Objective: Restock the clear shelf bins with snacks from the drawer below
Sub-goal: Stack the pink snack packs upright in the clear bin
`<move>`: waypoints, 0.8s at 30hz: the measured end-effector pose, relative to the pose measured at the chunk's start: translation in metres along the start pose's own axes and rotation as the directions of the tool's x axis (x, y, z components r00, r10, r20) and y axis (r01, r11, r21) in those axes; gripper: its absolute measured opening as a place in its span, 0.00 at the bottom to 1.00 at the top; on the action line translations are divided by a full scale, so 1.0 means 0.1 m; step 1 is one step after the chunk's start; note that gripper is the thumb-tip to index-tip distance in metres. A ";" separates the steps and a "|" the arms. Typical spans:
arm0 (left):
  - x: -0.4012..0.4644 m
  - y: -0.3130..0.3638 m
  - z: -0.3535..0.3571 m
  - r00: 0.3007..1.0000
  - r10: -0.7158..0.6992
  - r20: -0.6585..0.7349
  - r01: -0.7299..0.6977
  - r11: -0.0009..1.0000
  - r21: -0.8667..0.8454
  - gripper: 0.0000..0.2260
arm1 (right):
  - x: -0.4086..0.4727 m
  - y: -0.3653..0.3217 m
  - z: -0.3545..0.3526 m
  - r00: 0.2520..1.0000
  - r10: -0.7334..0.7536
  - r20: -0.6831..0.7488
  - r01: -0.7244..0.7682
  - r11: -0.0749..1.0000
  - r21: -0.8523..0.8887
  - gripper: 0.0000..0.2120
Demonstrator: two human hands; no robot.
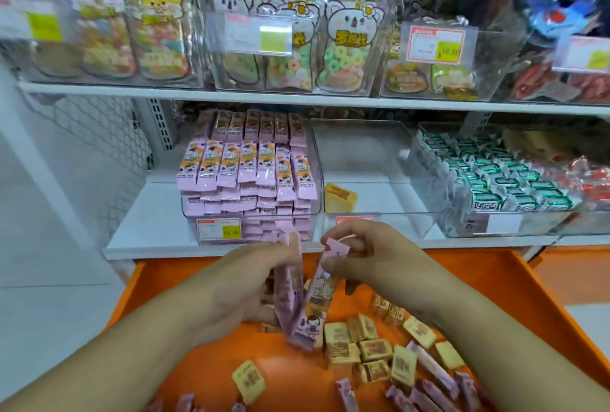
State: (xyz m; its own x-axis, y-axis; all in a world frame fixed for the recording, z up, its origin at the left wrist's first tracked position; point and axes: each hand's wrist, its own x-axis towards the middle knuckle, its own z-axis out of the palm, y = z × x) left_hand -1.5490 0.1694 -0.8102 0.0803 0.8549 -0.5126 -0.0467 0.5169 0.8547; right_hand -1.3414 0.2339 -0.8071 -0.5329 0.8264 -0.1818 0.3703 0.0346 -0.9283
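Pink snack bars [292, 286] stood gathered upright just above the orange drawer [515, 283], squared for loading. The left hand [244, 283] clasped the bundle; the right hand [366, 256] pinched one more bar [317, 296] against it. The pink-bar bin [251, 180] sat on the shelf behind the drawer, nearly full.

Pink snack sticks [310, 299] and pale yellow squares [374, 350] lie over an orange drawer [515, 283].
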 end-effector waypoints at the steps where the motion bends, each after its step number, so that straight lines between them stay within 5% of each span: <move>1: 0.01 0.01 -0.02 1.000 0.016 0.015 -0.016 0.999 0.037 0.08 | 0.06 -0.01 0.00 1.000 0.003 -0.008 -0.003 1.000 -0.003 0.12; 8: 0.16 0.09 -0.20 0.979 0.191 -0.066 -0.162 0.937 0.310 0.08 | 0.48 0.05 0.00 0.997 -0.045 -0.062 0.044 0.999 -0.025 0.18; 13: 0.19 0.09 -0.25 0.952 0.279 -0.122 -0.212 0.895 0.393 0.08 | 0.56 0.00 -0.01 0.994 -0.071 -0.084 0.075 0.996 0.046 0.10; 20: 0.17 0.04 -0.22 0.958 0.248 -0.145 -0.180 0.912 0.370 0.20 | 0.52 -0.04 0.10 0.991 -0.062 -0.116 0.081 0.983 0.162 0.08; 24: 0.15 0.02 -0.17 0.952 0.250 -0.178 -0.194 0.940 0.281 0.23 | 0.46 -0.04 0.17 0.951 -0.049 -0.305 0.086 0.990 0.110 0.15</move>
State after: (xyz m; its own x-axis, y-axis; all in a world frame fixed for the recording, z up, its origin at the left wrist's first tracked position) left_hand -1.5644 0.1844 -0.8176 -0.1121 0.9508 -0.2889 0.2206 0.3073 0.9257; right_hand -1.3806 0.2625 -0.8170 -0.2926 0.9558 -0.0287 0.2368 0.0433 -0.9706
